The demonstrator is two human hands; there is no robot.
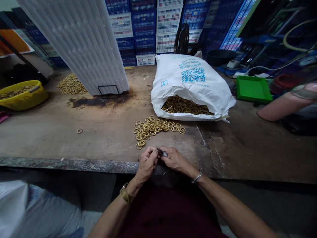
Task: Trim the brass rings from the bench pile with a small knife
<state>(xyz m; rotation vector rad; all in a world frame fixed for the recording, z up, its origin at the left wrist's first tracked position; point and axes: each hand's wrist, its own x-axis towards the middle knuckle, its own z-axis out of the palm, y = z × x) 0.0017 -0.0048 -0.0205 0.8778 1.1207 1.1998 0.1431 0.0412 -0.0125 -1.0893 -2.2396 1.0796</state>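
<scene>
Bag point(192, 83): white, mouth toward me
Rings point(156, 126): piled just before the bag
My right hand point(174, 159): nearer me than rings and bag, gripping a small tool point(163, 153)
My left hand point(147, 162): just beside, fingers closed, contents hidden

Rings point(155, 127): gold-coloured, loosely heaped on the table point(111, 140).
Tool point(163, 153): small, dark and grey, held in the right hand point(175, 159), partly hidden.

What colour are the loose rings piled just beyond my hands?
The loose rings are brassy gold, shown in the head view.
</scene>
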